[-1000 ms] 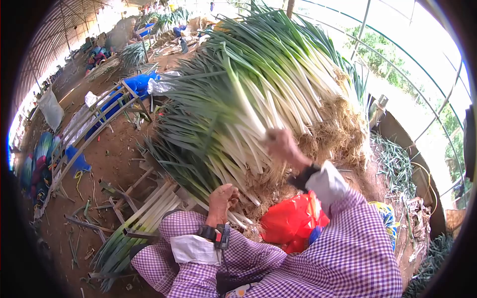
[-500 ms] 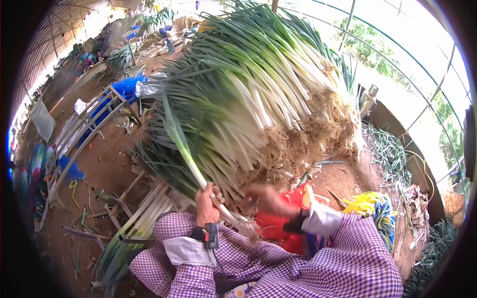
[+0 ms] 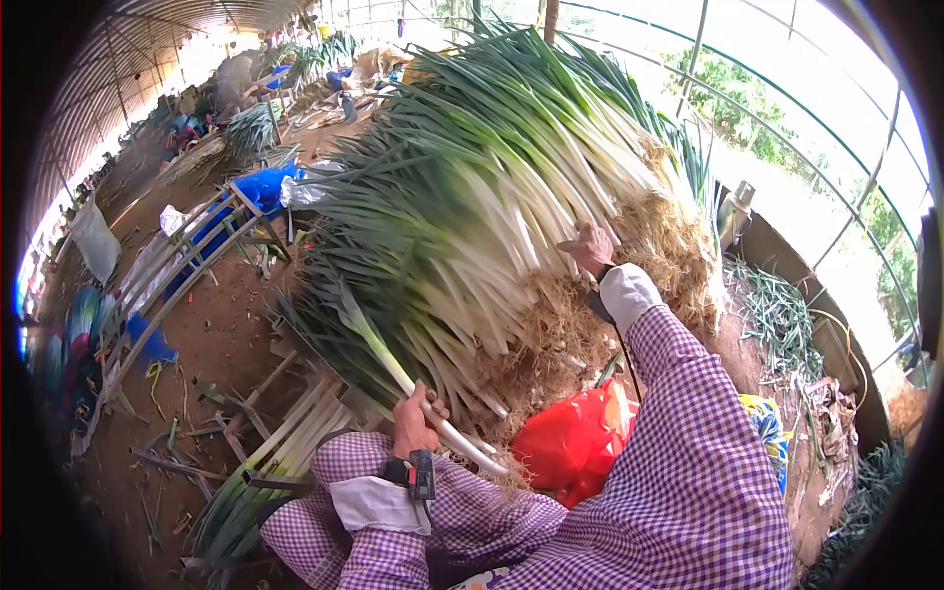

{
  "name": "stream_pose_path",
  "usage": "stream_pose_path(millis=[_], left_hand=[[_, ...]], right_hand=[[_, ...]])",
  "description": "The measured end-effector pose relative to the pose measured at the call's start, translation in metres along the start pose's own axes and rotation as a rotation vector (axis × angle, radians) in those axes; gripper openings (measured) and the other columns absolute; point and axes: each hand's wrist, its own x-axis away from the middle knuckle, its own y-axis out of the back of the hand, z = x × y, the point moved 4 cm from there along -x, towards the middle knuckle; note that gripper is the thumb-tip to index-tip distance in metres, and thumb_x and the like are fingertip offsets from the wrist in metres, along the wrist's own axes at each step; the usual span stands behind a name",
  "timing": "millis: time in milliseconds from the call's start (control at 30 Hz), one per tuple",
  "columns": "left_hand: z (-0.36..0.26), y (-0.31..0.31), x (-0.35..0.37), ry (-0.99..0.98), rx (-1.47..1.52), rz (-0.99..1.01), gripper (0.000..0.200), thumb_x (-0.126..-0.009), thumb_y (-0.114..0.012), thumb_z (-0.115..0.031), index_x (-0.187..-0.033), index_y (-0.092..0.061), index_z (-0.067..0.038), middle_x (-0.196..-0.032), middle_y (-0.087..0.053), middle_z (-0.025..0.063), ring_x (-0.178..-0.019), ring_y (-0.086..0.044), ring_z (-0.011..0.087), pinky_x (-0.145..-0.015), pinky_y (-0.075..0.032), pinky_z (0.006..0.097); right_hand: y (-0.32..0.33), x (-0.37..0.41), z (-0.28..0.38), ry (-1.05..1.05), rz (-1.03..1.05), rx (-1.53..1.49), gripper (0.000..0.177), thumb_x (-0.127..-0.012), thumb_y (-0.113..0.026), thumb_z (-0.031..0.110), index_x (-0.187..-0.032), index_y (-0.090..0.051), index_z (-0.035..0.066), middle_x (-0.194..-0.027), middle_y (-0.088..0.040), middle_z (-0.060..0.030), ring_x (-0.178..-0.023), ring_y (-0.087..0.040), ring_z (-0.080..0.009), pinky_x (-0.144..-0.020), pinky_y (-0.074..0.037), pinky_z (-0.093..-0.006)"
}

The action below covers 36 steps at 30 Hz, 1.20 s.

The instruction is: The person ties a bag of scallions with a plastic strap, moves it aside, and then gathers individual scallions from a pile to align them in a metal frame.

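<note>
Your left hand (image 3: 418, 421) was closed around at least 1 leek (image 3: 390, 364), its root end near the red plastic (image 3: 580, 438). Your right hand (image 3: 593, 248) was on the big leek pile (image 3: 516, 187), fingers bent; I couldn't tell if it held any. A fast pull on tangled roots (image 3: 559, 315) could have torn a leek. Plastic crowded the near edge; at left, brown dirt (image 3: 221, 313) gave room.

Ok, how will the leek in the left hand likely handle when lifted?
The leek probably stays stiff along its straight white shaft. Its green leaves likely flop more, being leafy. The shaft looks smooth, so perhaps slippery.
</note>
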Motion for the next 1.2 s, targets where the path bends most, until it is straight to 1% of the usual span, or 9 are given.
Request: stream_pose_path(millis=[333,467,567,600,667,733,867,1033,1200], left_hand=[[0.003,-0.005,0.001,0.024,-0.023,-0.018,0.019,-0.101,-0.061,-0.022,-0.097,-0.051,-0.007,-0.079,-0.054,0.0052,-0.061,-0.054,0.0191,-0.053,-0.046,0.0371],[0.002,-0.007,0.003,0.008,-0.008,0.004,0.018,-0.102,-0.060,-0.023,-0.098,-0.052,-0.007,-0.080,-0.054,0.0049,-0.062,-0.054,0.0189,-0.054,-0.046,0.0372],[0.005,-0.004,-0.002,0.019,-0.054,0.014,0.018,-0.104,-0.057,-0.025,-0.098,-0.052,-0.008,-0.080,-0.053,0.0036,-0.064,-0.053,0.0178,-0.058,-0.046,0.0369],[0.006,-0.005,-0.002,0.027,-0.052,0.019,0.018,-0.104,-0.057,-0.025,-0.099,-0.052,-0.008,-0.080,-0.053,0.0038,-0.064,-0.053,0.0179,-0.058,-0.046,0.0372],[0.006,-0.008,0.000,0.026,-0.056,0.019,0.018,-0.104,-0.057,-0.024,-0.099,-0.053,-0.007,-0.080,-0.053,0.0042,-0.063,-0.054,0.0187,-0.058,-0.047,0.0383],[0.005,-0.009,0.002,0.018,-0.066,-0.004,0.018,-0.104,-0.057,-0.023,-0.098,-0.053,-0.006,-0.079,-0.053,0.0044,-0.062,-0.054,0.0191,-0.057,-0.047,0.0386],[0.005,-0.010,0.005,0.003,-0.111,-0.003,0.019,-0.103,-0.058,-0.022,-0.096,-0.054,-0.005,-0.078,-0.054,0.0054,-0.061,-0.055,0.0198,-0.056,-0.048,0.0390],[0.012,-0.007,0.008,0.012,-0.133,0.017,0.024,-0.099,-0.064,-0.021,-0.104,-0.057,0.001,-0.084,-0.064,0.0106,-0.068,-0.064,0.0219,-0.060,-0.054,0.0391],[0.030,-0.008,0.025,0.125,-0.216,0.118,0.025,-0.101,-0.060,-0.018,-0.117,-0.056,0.000,-0.110,-0.070,0.0164,-0.098,-0.071,0.0255,-0.068,-0.055,0.0363]], right_hand=[[0.000,0.005,0.024,0.029,0.039,0.092,0.028,-0.075,-0.062,0.011,-0.101,-0.063,0.003,-0.103,-0.068,-0.0224,-0.100,-0.065,-0.0419,-0.084,-0.051,-0.0501],[0.010,-0.002,0.022,-0.087,0.098,-0.017,0.031,-0.076,-0.065,0.018,-0.102,-0.062,0.001,-0.104,-0.067,-0.0231,-0.107,-0.064,-0.0411,-0.090,-0.050,-0.0490],[0.019,0.006,0.015,0.011,-0.006,-0.236,0.025,-0.077,-0.067,0.018,-0.093,-0.069,-0.001,-0.092,-0.067,-0.0203,-0.084,-0.067,-0.0353,-0.078,-0.054,-0.0450],[0.018,0.010,0.010,-0.031,0.255,-0.568,0.023,-0.076,-0.071,0.019,-0.087,-0.067,0.000,-0.082,-0.063,-0.0155,-0.072,-0.064,-0.0271,-0.062,-0.053,-0.0381],[0.022,0.023,0.018,0.179,0.245,-0.535,0.019,-0.077,-0.072,0.017,-0.078,-0.063,0.000,-0.079,-0.062,-0.0135,-0.066,-0.063,-0.0224,-0.054,-0.050,-0.0354],[0.040,0.059,0.045,-0.112,0.387,-0.891,0.017,-0.081,-0.071,0.009,-0.074,-0.059,0.000,-0.075,-0.059,-0.0098,-0.058,-0.061,-0.0170,-0.046,-0.050,-0.0310],[0.065,0.161,0.094,-0.298,0.554,-1.299,0.015,-0.091,-0.069,0.007,-0.094,-0.062,-0.006,-0.081,-0.064,-0.0125,-0.065,-0.067,-0.0207,-0.054,-0.060,-0.0351],[0.019,0.307,0.117,-0.442,0.694,-1.333,0.022,-0.093,-0.068,0.010,-0.111,-0.066,-0.003,-0.086,-0.067,-0.0049,-0.069,-0.062,-0.0145,-0.059,-0.050,-0.0291],[-0.034,0.379,0.114,-0.465,0.826,-1.366,0.030,-0.093,-0.066,0.013,-0.116,-0.064,-0.006,-0.094,-0.069,-0.0092,-0.076,-0.065,-0.0149,-0.062,-0.053,-0.0297]])
